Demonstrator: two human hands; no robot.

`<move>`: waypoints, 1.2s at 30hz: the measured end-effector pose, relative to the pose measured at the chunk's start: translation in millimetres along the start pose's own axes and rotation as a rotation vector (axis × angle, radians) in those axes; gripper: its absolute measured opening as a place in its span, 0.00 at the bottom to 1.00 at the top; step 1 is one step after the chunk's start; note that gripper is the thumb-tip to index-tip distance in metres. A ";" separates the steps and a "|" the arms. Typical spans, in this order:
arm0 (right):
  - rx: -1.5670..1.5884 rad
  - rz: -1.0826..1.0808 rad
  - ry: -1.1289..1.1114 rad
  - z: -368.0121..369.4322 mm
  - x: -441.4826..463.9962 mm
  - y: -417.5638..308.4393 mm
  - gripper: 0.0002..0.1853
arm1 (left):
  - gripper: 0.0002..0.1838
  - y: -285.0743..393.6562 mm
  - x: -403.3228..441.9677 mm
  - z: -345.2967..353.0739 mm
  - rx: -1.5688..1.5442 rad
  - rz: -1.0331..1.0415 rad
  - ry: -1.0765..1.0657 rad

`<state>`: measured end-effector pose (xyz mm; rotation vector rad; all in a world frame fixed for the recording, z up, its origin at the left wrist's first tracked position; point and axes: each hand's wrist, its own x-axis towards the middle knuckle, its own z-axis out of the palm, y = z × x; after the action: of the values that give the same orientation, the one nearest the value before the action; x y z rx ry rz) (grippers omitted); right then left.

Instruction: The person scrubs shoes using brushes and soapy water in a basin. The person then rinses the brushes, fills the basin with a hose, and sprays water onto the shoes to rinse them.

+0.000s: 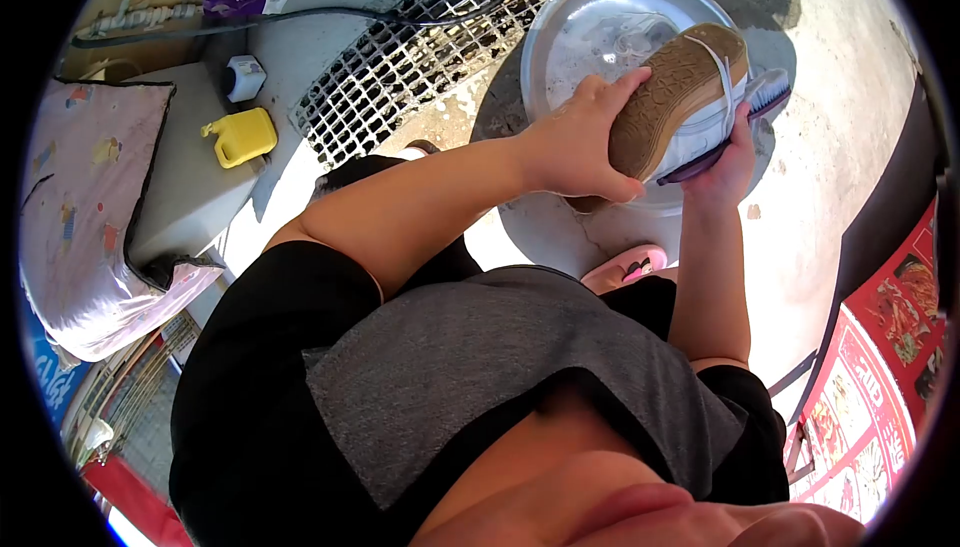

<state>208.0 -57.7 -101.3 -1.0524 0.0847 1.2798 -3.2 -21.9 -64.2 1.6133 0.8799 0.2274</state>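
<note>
Brown-soled, the shoe (684, 105) sat clasped between spread fingers of the left hand (582, 137); the right hand (722, 162) gripped a brush (768, 96) against its side, scrubbing apparently unfinished.

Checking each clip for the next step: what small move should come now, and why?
Probably a short stroke of the purple brush with pale bristles along the side of the white, brown-soled shoe: the right hand holds the brush close by that side, the left hand grips the shoe, and a round silver-grey basin lies beneath.
</note>
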 end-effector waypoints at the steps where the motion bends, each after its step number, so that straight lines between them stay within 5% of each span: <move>1: -0.054 -0.010 0.041 0.9 5.3 -0.8 0.23 | 0.62 -1.7 -0.9 2.6 -0.039 -0.039 -0.017; 6: -0.161 0.285 0.206 17.9 21.4 6.5 0.25 | 0.63 -3.8 -33.4 -10.7 -0.137 -0.143 0.016; 11: -0.216 0.440 0.232 -8.7 80.9 37.6 0.26 | 0.63 -25.4 -60.5 21.0 0.129 0.069 0.341; 15: -0.264 0.566 0.037 31.0 57.0 68.9 0.28 | 0.43 -9.4 -89.8 35.4 0.209 -0.035 0.683; 20: -0.174 0.755 -0.463 26.0 24.7 123.0 0.29 | 0.39 18.4 -146.1 54.4 0.409 -0.168 0.872; 22: -0.211 0.800 -0.315 38.4 -12.5 133.3 0.28 | 0.38 28.7 -170.9 66.2 0.447 -0.223 0.958; 24: -0.247 0.800 -0.391 21.4 -14.6 156.3 0.27 | 0.35 53.4 -193.1 82.7 0.451 -0.319 1.045; 30: -0.250 0.893 -0.565 -32.1 -8.8 126.8 0.25 | 0.29 74.4 -199.5 109.7 0.088 -0.527 1.074; 32: -0.570 0.830 -0.544 -35.8 8.4 100.4 0.22 | 0.29 52.6 -186.2 101.6 -0.046 -0.532 1.062; 33: -0.609 0.850 -0.404 -54.3 53.6 99.7 0.19 | 0.29 25.6 -178.4 95.9 -0.134 -0.494 1.044; 35: -0.652 0.998 -0.483 -73.3 95.2 64.1 0.17 | 0.28 -10.5 -168.5 87.0 -0.335 -0.397 1.042; 36: -0.685 0.848 -0.450 -69.1 86.9 48.1 0.17 | 0.26 -40.9 -165.5 86.6 -0.443 -0.343 1.050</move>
<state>233.0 -44.7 -218.9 -1.3234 -0.3049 2.4008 -83.2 -195.4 -70.9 0.8364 1.7233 0.9984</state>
